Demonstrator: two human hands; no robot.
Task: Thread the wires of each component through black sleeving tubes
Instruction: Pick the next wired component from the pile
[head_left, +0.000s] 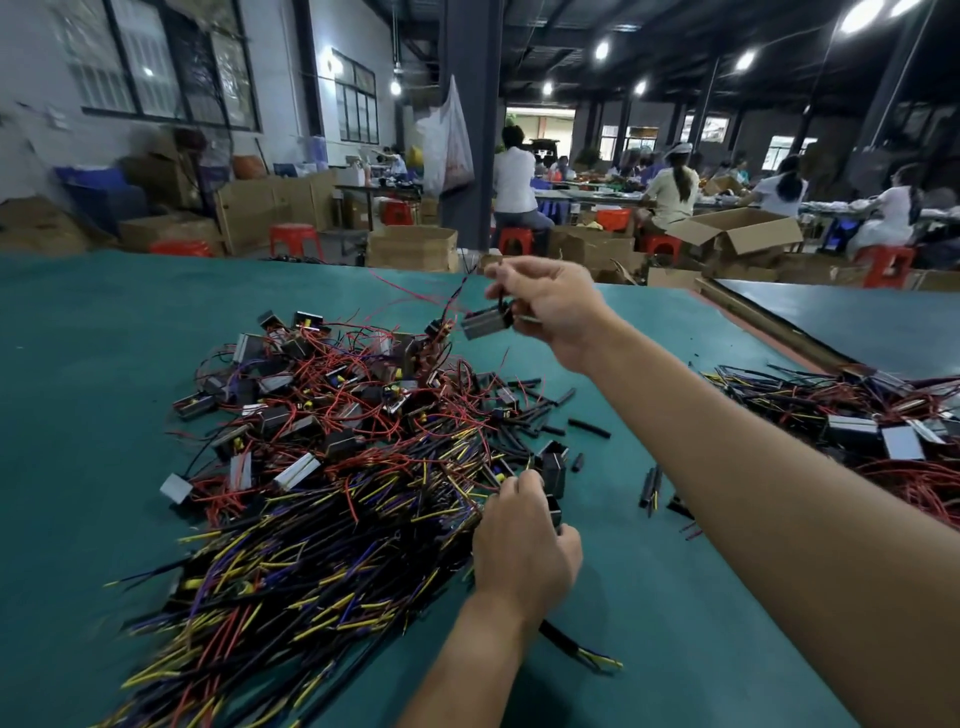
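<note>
A big heap of small grey box components with red, yellow, purple and black wires covers the green table. My right hand is raised over the far side of the heap, shut on one grey component whose red and black wires trail off to the left. My left hand rests at the heap's near right edge, fingers curled on a dark component among the wires. Short black sleeving tubes lie scattered to the right of the heap.
A second pile of components and wires lies at the right. A dark second table adjoins at the far right. Cardboard boxes, red stools and seated workers fill the hall beyond the table's far edge.
</note>
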